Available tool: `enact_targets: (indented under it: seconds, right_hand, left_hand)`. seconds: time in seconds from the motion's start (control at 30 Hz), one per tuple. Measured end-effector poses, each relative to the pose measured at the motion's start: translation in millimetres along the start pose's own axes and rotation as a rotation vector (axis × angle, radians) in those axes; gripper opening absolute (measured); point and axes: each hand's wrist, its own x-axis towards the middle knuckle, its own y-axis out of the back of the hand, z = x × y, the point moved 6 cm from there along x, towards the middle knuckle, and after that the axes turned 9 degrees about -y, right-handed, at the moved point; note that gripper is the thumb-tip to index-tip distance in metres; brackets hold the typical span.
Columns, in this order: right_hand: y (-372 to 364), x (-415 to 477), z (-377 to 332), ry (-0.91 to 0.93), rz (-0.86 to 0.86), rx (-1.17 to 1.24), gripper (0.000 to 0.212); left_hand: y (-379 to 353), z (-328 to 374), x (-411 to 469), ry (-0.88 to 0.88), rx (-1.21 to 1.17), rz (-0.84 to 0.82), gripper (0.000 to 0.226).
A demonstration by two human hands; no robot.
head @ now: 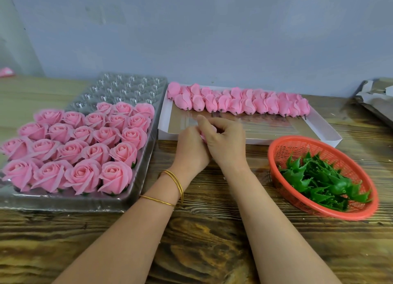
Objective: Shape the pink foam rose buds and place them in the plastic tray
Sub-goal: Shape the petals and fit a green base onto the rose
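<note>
Both my hands meet over the wooden table, curled around one pink foam rose bud [203,136] that shows only as a sliver between them. My left hand [191,147] holds it from below and my right hand [223,141] wraps over it from the right. The clear plastic tray [136,188] lies to the left, its near rows filled with several shaped pink roses [80,147] and its far cups bare. A row of unshaped pink buds [238,101] lies along the far side of a white cardboard box [327,134].
A red mesh basket [282,147] with green plastic leaves [319,181] sits at the right. Grey packaging [376,96] lies at the far right edge. A grey wall runs behind the table. Bangles ring my left wrist.
</note>
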Motion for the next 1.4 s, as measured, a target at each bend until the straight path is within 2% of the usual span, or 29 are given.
enact_targets:
  seconds: [0.17, 0.3, 0.5, 0.6, 0.7, 0.8, 0.9, 0.97, 1.07, 1.4]
  right_hand:
    - [-4, -1, -1, 0.006, -0.069, 0.05, 0.05]
    - [-8, -3, 1, 0.007, -0.128, 0.082, 0.034]
    - [-12, -3, 4, -0.107, -0.223, 0.146, 0.018]
    - [-14, -3, 7, -0.155, -0.278, 0.195, 0.022]
    - [-15, -2, 10, -0.215, -0.343, 0.224, 0.033]
    - [-16, -3, 14, -0.285, -0.4, 0.263, 0.041]
    - [-15, -5, 16, -0.341, -0.427, 0.312, 0.043]
    - [-14, -5, 16, -0.362, -0.44, 0.334, 0.042]
    - [-13, -6, 15, -0.379, -0.467, 0.341, 0.043]
    - [-8, -8, 12, -0.354, -0.575, 0.315, 0.061]
  left_hand:
    - [2, -2, 0, 0.018, -0.001, 0.037, 0.045]
    - [1, -4, 0, 0.04, -0.013, 0.063, 0.026]
    - [1, -4, 1, 0.013, -0.047, 0.113, 0.023]
    - [-1, -5, 2, 0.022, -0.076, 0.121, 0.025]
    - [-8, -6, 4, 0.06, -0.18, 0.071, 0.039]
    - [-7, -3, 3, 0.024, -0.113, 0.079, 0.035]
    - [-7, -4, 3, 0.009, -0.061, 0.051, 0.02]
    - [-4, -4, 3, -0.004, -0.005, 0.042, 0.03]
    - [-2, -2, 3, -0.014, 0.0, 0.002, 0.043]
    - [-2, 4, 1, -0.045, -0.152, -0.031, 0.039]
